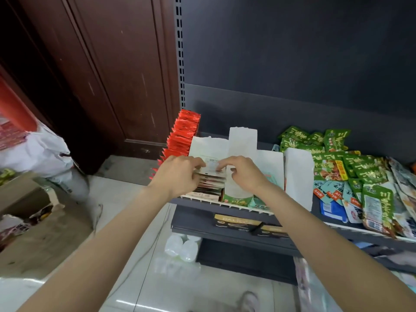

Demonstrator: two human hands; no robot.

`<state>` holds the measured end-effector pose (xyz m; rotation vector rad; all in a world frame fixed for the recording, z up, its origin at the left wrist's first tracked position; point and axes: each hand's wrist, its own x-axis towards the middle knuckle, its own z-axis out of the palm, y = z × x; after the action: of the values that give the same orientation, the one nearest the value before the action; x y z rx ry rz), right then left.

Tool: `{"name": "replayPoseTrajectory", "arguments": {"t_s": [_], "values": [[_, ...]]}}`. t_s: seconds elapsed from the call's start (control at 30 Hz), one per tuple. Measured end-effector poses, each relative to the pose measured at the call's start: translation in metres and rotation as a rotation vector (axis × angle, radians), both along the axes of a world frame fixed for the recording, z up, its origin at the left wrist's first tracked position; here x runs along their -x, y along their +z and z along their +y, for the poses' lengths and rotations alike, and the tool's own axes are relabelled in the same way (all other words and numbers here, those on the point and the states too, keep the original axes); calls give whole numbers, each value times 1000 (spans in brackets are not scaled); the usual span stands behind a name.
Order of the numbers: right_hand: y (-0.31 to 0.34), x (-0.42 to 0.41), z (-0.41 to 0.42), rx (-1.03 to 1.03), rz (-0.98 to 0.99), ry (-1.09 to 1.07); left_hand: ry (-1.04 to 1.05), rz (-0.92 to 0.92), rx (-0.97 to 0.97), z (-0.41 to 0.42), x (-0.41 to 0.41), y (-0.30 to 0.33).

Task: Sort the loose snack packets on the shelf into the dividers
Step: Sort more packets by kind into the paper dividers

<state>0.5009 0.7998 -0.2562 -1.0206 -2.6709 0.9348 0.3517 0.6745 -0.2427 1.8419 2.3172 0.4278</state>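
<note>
Your left hand [177, 174] and your right hand [244, 174] meet over the near left end of the shelf [225, 226], both at work on the same stack of pale packets [211, 179] that stands in the slot between the white dividers [243, 143]. The fingers [198, 164] of your left hand are curled round the stack's left edge, and the thumb and forefinger of your right hand pinch the top of the rearmost packet, the one with a barcode showing; the other right fingers are bent inward. How firmly either hand grips is hard to tell, since the packets are blurred.

At ten o'clock from your hands, a long row of red packets [183, 136] stands on edge along the shelf's left side, just beside the outer divider. In the slots at six o'clock from your right hand, green and pale blue packets [238, 200] sit behind the white front rail [225, 204].

At three o'clock, past a tall white divider [298, 176], the loose snack packets [351, 174] lie in a heap on the shelf: mostly green ones, with pale blue and silvery ones mixed in toward the front and right.

Below the shelf, a lower shelf [225, 233] carries dark boxes with gold print [236, 221]. At nine o'clock a cardboard box [27, 199] stands on the floor.
</note>
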Motion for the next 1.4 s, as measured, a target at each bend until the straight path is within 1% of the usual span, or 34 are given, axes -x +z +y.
{"name": "replayPoseTrajectory", "arguments": {"t_s": [0.1,0.2,0.3,0.37,0.4,0.47,0.57,0.67,0.8,0.87,0.93,0.97,1.03,1.1,1.17,1.2,1.27,1.33,1.4], "values": [[5,-15,6,24,68,-25,8,87,94,10,-14,6],[10,-39,16,32,181,-96,26,81,55,30,-39,11],[8,-81,36,-2,278,-215,21,8,-77,65,-83,12],[5,-119,54,-84,296,-293,-52,-91,-138,92,-120,9],[3,-141,65,-123,293,-325,-106,-134,-145,106,-140,8],[-4,-188,88,-186,264,-399,-208,-158,-129,136,-182,3],[-18,-264,127,-234,155,-523,-278,-192,-80,185,-246,-13],[-34,-337,164,-198,-45,-637,-276,-249,25,233,-307,-32],[-65,-408,211,-73,-188,-760,-271,-163,181,286,-366,-59],[-80,-426,228,-30,-302,-699,-280,-114,254,306,-384,-70],[-89,-432,238,84,-389,-621,-289,-64,323,319,-397,-80],[-89,-432,239,105,-437,-583,-291,-52,364,324,-402,-84],[-79,-432,239,15,-554,-493,-283,-40,453,330,-409,-89],[-57,-434,240,-104,-596,-401,-258,-49,488,334,-413,-92],[-31,-437,244,-246,-580,-346,-235,-77,425,335,-416,-90],[-19,-438,246,-316,-556,-347,-231,-116,356,336,-417,-87],[4,-439,252,-408,-441,-384,-226,-279,168,339,-420,-75],[19,-438,256,-418,-233,-417,-224,-464,-16,339,-422,-54],[31,-433,256,-303,71,-444,-228,-529,-140,336,-419,-30]]}}
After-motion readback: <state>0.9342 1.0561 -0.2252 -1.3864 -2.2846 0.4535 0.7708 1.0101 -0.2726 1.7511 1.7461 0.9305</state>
